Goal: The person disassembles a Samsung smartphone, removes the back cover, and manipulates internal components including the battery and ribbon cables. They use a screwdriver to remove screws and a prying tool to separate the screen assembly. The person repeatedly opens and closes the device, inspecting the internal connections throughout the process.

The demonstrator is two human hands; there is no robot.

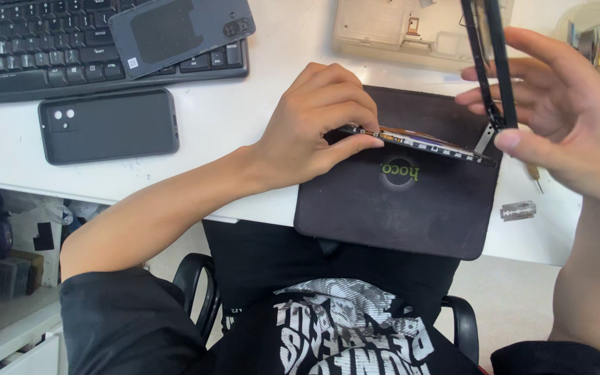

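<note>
Broadly, these were the things before me, largest first, with how each would handle.

Worktop: the white worktop carried everything; a keyboard lay at its far left.

Mat: a dark work mat lay at the near edge, soft and grippy, I judged, so parts would not slide on it.

Spare phones: a dark phone lay face down near the keyboard, and a loose back cover rested on the keys.

Opened phone: the phone body was held on edge just above the mat, its inner boards showing. I judged it light, stiff and fragile; the outer rim looked the safest place to hold.

Frame: the thin black frame stood upright at the phone's right end, seemingly joined low down by a small strip, which I judged easy to tear.

Left hand: my left hand was curled, fingertips pinching the phone's left edge.

Right hand: my right hand was half open, fingers loosely steadying the frame.

Blade: a small razor blade lay right of the mat, sharp and slippery.
</note>
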